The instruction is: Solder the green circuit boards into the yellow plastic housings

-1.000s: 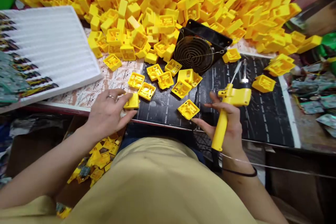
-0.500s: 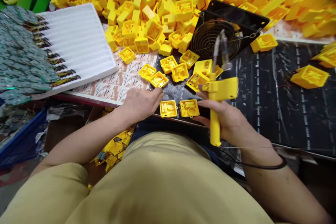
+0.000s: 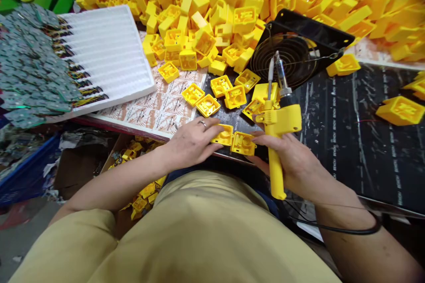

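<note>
My left hand [image 3: 192, 142] pinches an open yellow plastic case [image 3: 226, 135] at the table's front edge, thumb and fingers at its left side. Right beside it lies a second open yellow case [image 3: 243, 143], touching or nearly touching the first. Fingertips of my right hand [image 3: 295, 159] rest at this second case's right side. That same hand is closed around a yellow soldering gun [image 3: 282, 121], whose metal tip and thin feed tube point away from me. Several more open yellow cases [image 3: 207, 105] lie just beyond.
A black fan [image 3: 282, 59] with a wire grille stands behind the soldering tip. Yellow cases [image 3: 202, 4] are heaped across the back. At left, a white foam tray [image 3: 109, 48] bears many wired circuit boards [image 3: 33, 66]. A box of yellow parts [image 3: 139, 203] sits below the table edge.
My left hand has moved right and taken hold of the left case. The two front cases are now closer together. The view has shifted slightly.
</note>
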`<state>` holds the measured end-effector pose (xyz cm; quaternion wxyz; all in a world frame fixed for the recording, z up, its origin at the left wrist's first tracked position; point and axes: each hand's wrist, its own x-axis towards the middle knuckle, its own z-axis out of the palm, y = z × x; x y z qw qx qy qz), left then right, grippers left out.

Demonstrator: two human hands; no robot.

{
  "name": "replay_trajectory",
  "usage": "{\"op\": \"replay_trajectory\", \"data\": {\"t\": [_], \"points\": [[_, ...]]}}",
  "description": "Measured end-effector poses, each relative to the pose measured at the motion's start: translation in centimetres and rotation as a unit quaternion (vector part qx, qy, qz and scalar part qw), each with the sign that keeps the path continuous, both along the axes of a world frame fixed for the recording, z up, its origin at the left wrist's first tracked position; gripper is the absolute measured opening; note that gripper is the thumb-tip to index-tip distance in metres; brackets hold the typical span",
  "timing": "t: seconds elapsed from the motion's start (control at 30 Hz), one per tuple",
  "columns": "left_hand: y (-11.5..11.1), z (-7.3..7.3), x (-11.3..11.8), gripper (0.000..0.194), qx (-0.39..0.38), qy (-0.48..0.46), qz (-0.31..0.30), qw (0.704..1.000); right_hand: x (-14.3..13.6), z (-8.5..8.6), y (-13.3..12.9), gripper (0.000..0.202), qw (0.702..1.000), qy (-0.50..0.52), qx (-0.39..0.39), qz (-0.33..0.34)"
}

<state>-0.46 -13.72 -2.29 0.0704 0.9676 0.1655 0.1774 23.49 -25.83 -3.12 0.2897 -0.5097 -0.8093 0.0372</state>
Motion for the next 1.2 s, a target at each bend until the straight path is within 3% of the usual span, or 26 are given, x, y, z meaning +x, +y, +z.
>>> {"op": "replay_trajectory", "data": {"t": [0.1,0.17,0.27,0.37,0.43,0.6,0.73,0.8,0.93,1.07,1.2], "points": [[1.9,1.1,0.3,0.04,-0.006,0.007,0.034,0.999,1.0,-0.3,0.3,0.042,0.997,0.052,-0.044,0.032],[3.6,2.0,0.4,0.04,-0.012,0.064,0.049,0.997,1.1,-0.5,0.4,0.049,0.995,0.088,-0.05,0.026],[5.7,2.6,0.5,0.045,-0.005,0.17,0.05,0.984,0.7,-0.4,0.3,0.052,0.99,0.138,-0.019,-0.003],[6.5,2.3,0.2,0.036,0.013,0.187,0.066,0.98,0.2,0.0,0.2,0.044,0.986,0.16,0.025,-0.047],[6.8,2.0,-0.6,0.04,0.008,0.153,0.036,0.987,0.0,0.3,0.2,0.044,0.987,0.146,0.039,-0.053],[5.6,1.4,-3.0,0.053,-0.022,0.111,-0.086,0.99,-1.0,-0.2,1.2,0.044,0.995,0.094,0.011,0.015],[3.7,0.9,-3.6,0.049,-0.034,0.067,-0.107,0.991,-1.4,-1.1,1.9,0.036,0.996,0.08,-0.02,0.02],[4.1,0.9,-3.6,0.053,-0.038,0.037,-0.059,0.997,-1.2,-1.4,2.1,0.036,0.997,0.075,-0.027,0.013],[7.5,1.4,-3.0,0.056,-0.01,0.078,0.137,0.987,-1.2,-1.4,2.9,0.044,0.997,0.074,-0.023,0.021],[9.1,2.4,-2.1,0.046,-0.022,0.223,0.144,0.964,-2.0,-1.3,3.7,0.038,0.997,0.061,-0.016,0.044],[6.9,4.0,-3.4,0.058,-0.065,0.278,0.179,0.942,-1.9,-1.4,3.9,0.036,0.997,0.059,-0.004,0.044]]}}
